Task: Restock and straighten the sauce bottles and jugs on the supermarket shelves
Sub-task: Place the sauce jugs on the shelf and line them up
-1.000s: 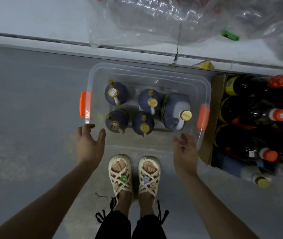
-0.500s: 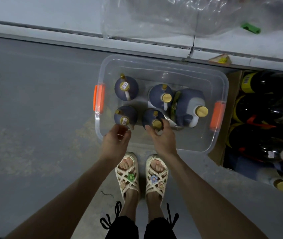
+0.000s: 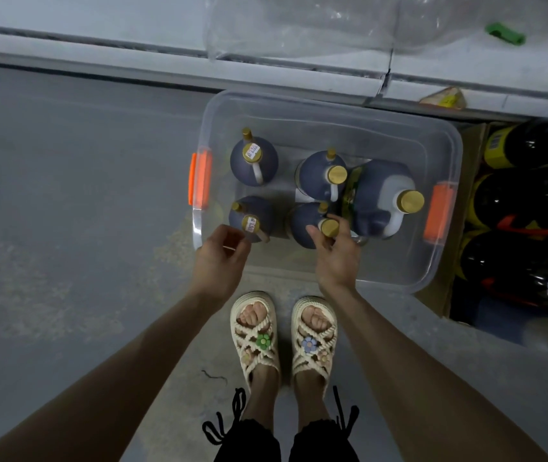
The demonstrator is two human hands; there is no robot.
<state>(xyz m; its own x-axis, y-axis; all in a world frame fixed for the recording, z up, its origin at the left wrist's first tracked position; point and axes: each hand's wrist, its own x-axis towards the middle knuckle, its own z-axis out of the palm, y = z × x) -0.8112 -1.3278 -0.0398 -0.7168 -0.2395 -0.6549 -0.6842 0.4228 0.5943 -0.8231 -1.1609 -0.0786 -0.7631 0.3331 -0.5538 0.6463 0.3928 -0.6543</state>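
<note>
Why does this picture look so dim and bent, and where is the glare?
Head view: light is dim and bluish; the wide lens bends the shelf edge; glare streaks the clear plastic sheet and the dark bottles at right; the jug that the right hand grips looks sharp.

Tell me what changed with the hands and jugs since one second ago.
Both hands moved forward over the bin. The right hand now pinches the cap of the middle front jug; the left hand reaches the left front jug, grip unclear. Both jugs stayed put.

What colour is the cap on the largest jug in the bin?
Gold cap, clearest in the head view.
</note>
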